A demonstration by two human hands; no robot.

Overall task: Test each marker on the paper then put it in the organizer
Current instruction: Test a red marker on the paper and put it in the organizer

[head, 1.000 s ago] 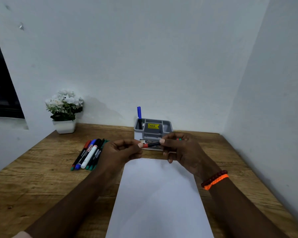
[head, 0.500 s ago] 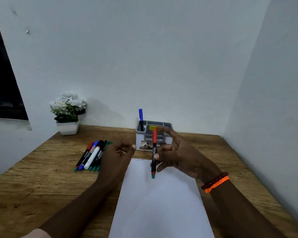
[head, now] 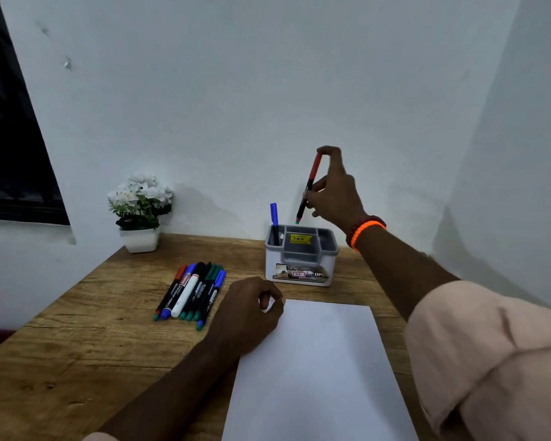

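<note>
Wooden desk (head: 77, 361): right hand (head: 334, 192) holds red-capped marker (head: 309, 183) above organizer (head: 299, 268)

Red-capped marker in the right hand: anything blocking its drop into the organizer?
Nothing visible. The red-capped marker hangs just above the organizer; the blue marker stands in the back-left compartment, off to its left.

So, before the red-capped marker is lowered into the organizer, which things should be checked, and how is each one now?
1. Right hand has a firm grip on the red-capped marker: ok.
2. Marker is capped: ok.
3. Marker end is above the organizer, near upright: ok.
4. Which compartment lies under it: cannot tell.
5. Blue marker in the left rear slot stands clear of the path: ok.
6. Test mark on the paper: cannot tell, sheet looks blank.
</note>
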